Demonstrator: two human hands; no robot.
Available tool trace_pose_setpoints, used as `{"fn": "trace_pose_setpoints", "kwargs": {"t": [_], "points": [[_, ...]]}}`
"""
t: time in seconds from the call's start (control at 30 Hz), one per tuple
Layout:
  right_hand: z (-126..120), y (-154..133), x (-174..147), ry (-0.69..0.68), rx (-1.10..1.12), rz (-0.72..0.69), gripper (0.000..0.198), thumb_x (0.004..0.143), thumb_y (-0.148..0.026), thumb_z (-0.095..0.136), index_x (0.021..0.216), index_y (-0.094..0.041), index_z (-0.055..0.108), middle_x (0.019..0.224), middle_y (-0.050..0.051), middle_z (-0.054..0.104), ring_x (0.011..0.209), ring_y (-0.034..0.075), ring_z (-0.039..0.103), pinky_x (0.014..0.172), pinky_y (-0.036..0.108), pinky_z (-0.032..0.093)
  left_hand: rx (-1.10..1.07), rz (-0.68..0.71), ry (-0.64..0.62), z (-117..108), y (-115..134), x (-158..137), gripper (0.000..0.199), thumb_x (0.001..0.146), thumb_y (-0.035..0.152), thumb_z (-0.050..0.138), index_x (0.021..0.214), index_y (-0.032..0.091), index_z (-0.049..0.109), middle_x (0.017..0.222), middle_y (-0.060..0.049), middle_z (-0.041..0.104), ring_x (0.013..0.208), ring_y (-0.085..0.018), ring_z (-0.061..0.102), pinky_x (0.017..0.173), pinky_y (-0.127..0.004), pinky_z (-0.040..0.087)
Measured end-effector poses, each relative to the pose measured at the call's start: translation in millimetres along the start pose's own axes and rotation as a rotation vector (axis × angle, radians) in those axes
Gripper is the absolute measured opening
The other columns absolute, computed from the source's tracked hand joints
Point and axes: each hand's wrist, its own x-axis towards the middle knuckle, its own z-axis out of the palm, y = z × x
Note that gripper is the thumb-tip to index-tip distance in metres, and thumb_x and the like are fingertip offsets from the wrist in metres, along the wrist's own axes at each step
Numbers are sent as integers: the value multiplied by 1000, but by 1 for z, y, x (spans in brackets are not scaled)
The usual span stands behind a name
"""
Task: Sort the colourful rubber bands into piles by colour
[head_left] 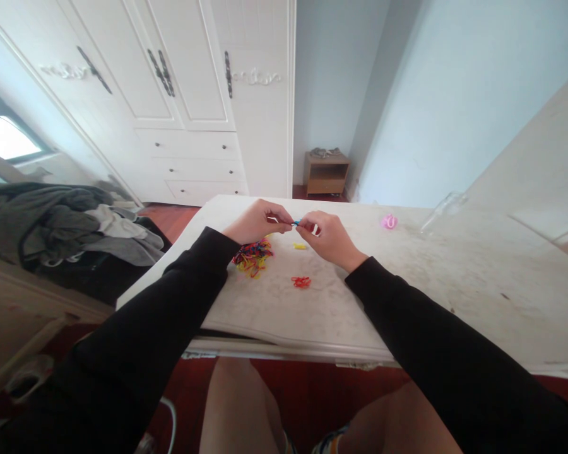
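Note:
Above the white tabletop (265,312), my left hand (260,219) and my right hand (330,236) meet fingertip to fingertip. Both pinch a small blue rubber band (296,222), most of it covered by the fingers. Beneath my left wrist lies a tangled pile of multicoloured rubber bands (253,258), partly hidden by that hand. A small yellow bunch of bands (300,246) rests just below my fingertips. Closer to me is a loose cluster of red rubber bands (301,282).
To the right are a pink bunch (389,221) and a clear plastic object (443,211), perhaps a bag or cup. Grey clothes (118,230) are heaped at the left. Beyond the table stand a white wardrobe (265,139) and a small wooden nightstand (327,174).

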Motion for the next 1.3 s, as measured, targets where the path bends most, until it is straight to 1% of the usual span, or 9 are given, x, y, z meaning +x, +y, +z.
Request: {"fn": "trace_pose_setpoints", "kwargs": {"t": [0.13,0.27,0.5,0.73,0.93,1.03,1.1,1.17,1.3], "points": [[-1,-1,0,10,2,1,13,90,-17,62,77,-19,65,76,3,65,73,16,56,69,29,41,22,21,0,-2,4,0,16,79,31,80,80,15,79,73,-5,76,69,-15,69,71,-29,59],[-2,-3,0,6,12,3,15,87,-14,60,74,-19,65,74,3,65,72,16,55,69,29,41,35,38,1,-4,6,0,18,79,33,80,78,15,78,71,-4,75,69,-15,68,71,-29,58],[-6,-6,3,12,4,26,15,82,-13,59,69,-20,63,72,2,66,70,17,55,67,30,39,-35,36,17,-2,-2,2,19,76,32,83,74,14,77,69,-5,74,66,-15,68,69,-29,58],[-26,1,4,161,-21,85,18,77,-15,58,61,-21,53,62,0,56,61,15,49,62,31,34,-52,40,168,-15,-5,5,17,72,30,84,70,14,76,67,-6,74,62,-15,67,65,-28,58],[-25,1,3,101,2,68,16,77,-18,56,62,-21,53,62,0,57,61,15,50,62,30,35,-15,69,39,-12,-3,3,17,74,31,83,73,15,79,69,-6,76,64,-16,70,65,-27,60],[-38,7,4,143,-19,132,17,80,-21,55,63,-21,54,63,0,58,62,15,52,63,30,38,-25,85,100,-15,-6,3,20,75,34,84,76,14,80,73,-8,78,68,-17,71,71,-29,62],[-54,13,4,77,-78,189,17,78,-20,56,62,-20,57,61,0,58,60,14,52,63,29,38,-36,84,145,-16,-8,3,24,76,37,84,79,13,81,79,-9,79,73,-18,73,75,-31,63],[-71,18,2,-133,-175,231,16,75,-20,61,59,-19,59,57,-1,57,59,13,50,62,29,36,-41,77,150,-16,-9,4,27,75,39,86,82,13,81,85,-10,80,79,-20,75,78,-33,64],[-90,24,-4,-389,-260,304,13,73,-19,63,61,-17,68,58,0,60,58,13,50,60,30,34,-43,74,104,-11,-8,3,28,74,39,87,85,14,81,91,-11,81,88,-22,76,83,-35,64]]}}
